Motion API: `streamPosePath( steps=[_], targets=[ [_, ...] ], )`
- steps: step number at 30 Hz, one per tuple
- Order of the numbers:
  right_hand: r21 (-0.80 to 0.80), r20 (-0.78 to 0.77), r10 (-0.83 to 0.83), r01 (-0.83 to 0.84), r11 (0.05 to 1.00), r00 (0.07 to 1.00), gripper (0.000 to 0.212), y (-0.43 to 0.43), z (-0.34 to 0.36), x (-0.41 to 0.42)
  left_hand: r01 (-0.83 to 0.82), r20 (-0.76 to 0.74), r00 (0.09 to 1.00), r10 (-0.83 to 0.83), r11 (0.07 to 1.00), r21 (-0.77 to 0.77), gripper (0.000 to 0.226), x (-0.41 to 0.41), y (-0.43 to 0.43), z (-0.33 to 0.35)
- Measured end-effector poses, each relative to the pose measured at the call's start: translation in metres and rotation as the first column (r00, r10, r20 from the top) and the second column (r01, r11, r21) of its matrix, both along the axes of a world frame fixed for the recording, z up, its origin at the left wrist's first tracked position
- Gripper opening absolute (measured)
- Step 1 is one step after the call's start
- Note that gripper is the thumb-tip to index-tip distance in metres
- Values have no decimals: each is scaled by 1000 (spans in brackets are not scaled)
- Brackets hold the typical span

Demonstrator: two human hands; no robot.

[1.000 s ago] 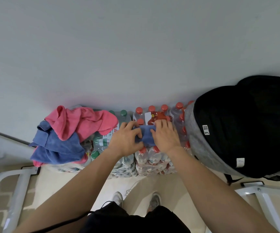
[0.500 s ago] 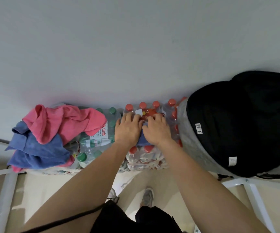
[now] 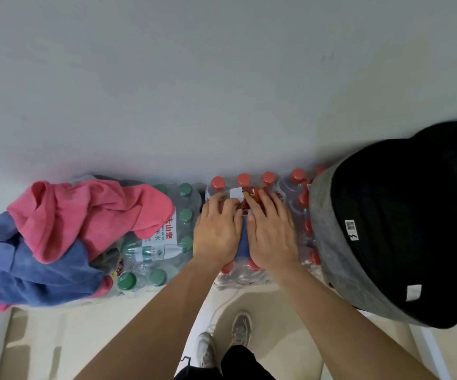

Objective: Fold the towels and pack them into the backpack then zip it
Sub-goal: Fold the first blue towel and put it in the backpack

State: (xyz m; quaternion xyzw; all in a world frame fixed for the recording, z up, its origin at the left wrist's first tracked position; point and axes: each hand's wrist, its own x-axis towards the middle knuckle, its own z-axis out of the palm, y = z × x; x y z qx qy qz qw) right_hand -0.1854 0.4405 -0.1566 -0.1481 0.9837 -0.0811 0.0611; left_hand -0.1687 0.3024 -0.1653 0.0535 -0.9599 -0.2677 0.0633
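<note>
The left hand (image 3: 216, 231) and right hand (image 3: 270, 231), fingers straight, pressed a folded blue towel (image 3: 243, 242); the crumpled pink-and-blue towel heap (image 3: 84, 215) lay unfolded, the black-and-grey fabric backpack (image 3: 402, 229) unzipped.

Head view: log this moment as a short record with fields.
Left hand: flat, palm down, pressing the small folded blue cloth towel
Right hand: flat beside it, pressing the same towel
Support: shrink-wrapped pack of red-capped plastic bottles
Unfolded pile: crumpled pink cloth towel over crumpled blue cloth towel, partly on the pack of green-capped bottles, left of the hands
Bag: black and grey fabric backpack, right of the hands; zip not visible
</note>
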Motion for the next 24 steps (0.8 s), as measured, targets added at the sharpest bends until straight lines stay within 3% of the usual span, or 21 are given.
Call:
streamPosePath(
  steps=[5,10,12,19,21,24],
  targets=[
    [0,-50,-33,33,999,998,54,-1,7,5,36,-6,999,-37,998,-53,43,1,-2,-5],
    [48,-30,1,0,999,1000,56,-3,14,8,315,-57,944,-326,937,-149,43,5,-21,-1],
    [73,-34,26,-24,997,999,58,-2,21,13,404,-8,910,-415,889,-214,52,11,-31,2],
    [-8,23,12,-12,1000,1000,48,17,59,56,435,103,900,-424,849,-302,51,27,-41,53],
    [-82,50,-14,18,996,999,48,28,78,60,441,155,897,-414,864,-242,44,29,-28,74],
    [-245,116,-69,96,965,991,55,63,113,53,401,173,903,-392,916,-13,44,21,-3,107]
  ],
)
